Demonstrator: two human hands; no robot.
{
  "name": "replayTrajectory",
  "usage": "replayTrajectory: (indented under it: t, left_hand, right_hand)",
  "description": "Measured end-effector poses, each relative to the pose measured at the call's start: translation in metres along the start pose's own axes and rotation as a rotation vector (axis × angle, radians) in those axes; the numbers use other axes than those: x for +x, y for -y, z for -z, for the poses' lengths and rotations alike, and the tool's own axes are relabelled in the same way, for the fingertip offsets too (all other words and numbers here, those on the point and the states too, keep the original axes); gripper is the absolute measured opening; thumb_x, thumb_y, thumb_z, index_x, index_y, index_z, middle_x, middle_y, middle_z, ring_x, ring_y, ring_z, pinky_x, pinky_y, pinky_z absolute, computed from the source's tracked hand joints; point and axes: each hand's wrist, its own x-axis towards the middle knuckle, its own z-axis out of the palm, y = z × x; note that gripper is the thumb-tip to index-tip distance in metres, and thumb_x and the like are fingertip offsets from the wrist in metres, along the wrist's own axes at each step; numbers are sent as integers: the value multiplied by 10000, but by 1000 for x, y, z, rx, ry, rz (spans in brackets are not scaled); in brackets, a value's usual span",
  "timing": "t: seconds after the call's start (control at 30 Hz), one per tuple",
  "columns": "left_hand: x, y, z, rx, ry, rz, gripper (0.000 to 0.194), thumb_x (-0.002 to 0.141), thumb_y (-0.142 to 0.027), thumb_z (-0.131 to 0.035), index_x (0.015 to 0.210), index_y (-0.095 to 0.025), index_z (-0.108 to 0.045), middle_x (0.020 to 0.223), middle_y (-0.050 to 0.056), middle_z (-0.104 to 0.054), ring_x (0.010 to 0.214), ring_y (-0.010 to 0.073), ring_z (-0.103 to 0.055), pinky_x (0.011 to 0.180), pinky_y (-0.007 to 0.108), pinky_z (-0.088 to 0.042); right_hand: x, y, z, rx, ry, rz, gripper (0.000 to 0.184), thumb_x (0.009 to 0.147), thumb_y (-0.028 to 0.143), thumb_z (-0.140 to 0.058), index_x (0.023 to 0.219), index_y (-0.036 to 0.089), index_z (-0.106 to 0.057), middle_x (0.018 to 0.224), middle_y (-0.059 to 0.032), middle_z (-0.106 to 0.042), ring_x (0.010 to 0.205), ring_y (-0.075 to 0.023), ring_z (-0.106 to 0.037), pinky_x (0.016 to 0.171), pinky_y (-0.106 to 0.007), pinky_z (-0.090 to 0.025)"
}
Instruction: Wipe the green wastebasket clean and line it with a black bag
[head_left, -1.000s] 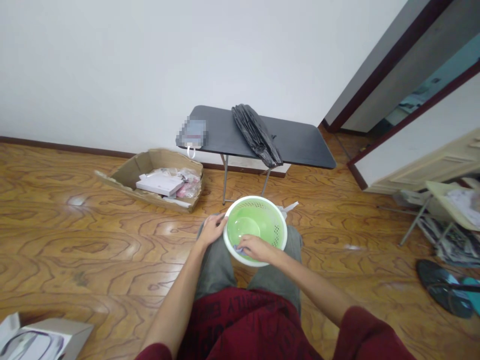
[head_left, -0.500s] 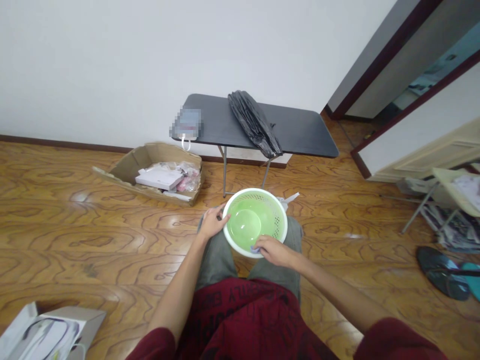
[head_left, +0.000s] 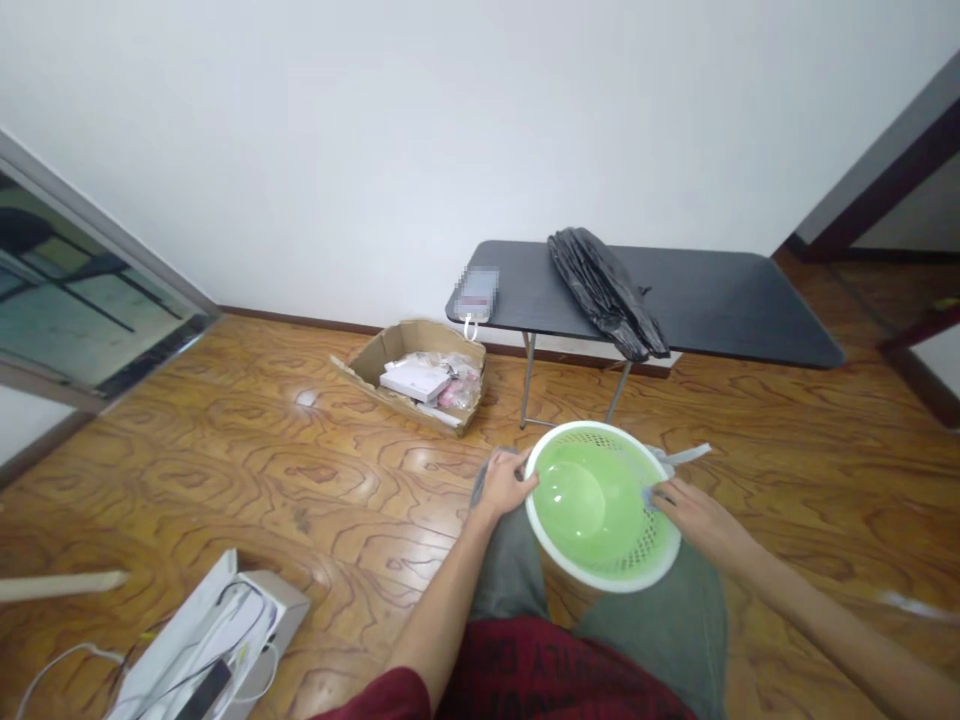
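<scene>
A round green perforated basket with a white rim rests on my lap, over grey trousers. My left hand is closed on its left rim and steadies it. My right hand presses a small bluish cloth against the basket's inner right wall, fingers closed on the cloth. I sit on the wooden floor and wear a dark red shirt.
A low dark folding table with a crumpled black bag stands against the white wall ahead. An open cardboard box with packets lies left of it. A white box with cables sits near left; a mirror leans far left.
My right hand has slid with the cloth from the basket's near edge round to its right side. The view has swung left, so the mirror shows and the doorway has gone.
</scene>
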Motion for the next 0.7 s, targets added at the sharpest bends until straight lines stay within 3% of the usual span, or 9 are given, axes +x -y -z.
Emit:
replayTrajectory:
  t: [0.17, 0.43, 0.6, 0.7]
  left_hand:
    - [2, 1, 2, 9, -2, 6, 509, 851, -322, -666, 1357, -286, -701, 823, 9, -687, 918, 222, -638, 1022, 402, -448]
    - [6, 4, -1, 41, -1, -4, 530, 875, -328, -637, 1400, -260, -667, 833, 15, -667, 904, 223, -625, 1014, 407, -457]
    - [9, 3, -2, 39, 21, 2, 539, 888, -331, -622, 1417, -229, -650, 874, 25, -679, 925, 225, -618, 995, 407, -460]
    - [11, 1, -3, 34, 27, -5, 529, 886, -320, -627, 1408, -241, -656, 861, 16, -671, 915, 216, -608, 988, 398, -461]
  right_hand:
    - [23, -8, 11, 4, -80, -74, 411, 904, 62, -481, 1143, 273, -740, 1170, -138, -694, 1108, -266, -625, 964, -412, -526]
    - [54, -8, 6, 129, -163, -261, 379, 962, 103, -447, 1160, 178, -761, 1181, -156, -687, 1169, -267, -604, 1073, -441, -512]
    - [64, -11, 2, 240, -314, -348, 346, 956, 108, -463, 1116, 185, -760, 1127, -139, -680, 1098, -259, -619, 1030, -477, -527]
    - [75, -14, 4, 273, -338, -364, 322, 959, 125, -483, 1109, 175, -764, 1092, -135, -681, 1070, -259, -622, 1012, -460, -528]
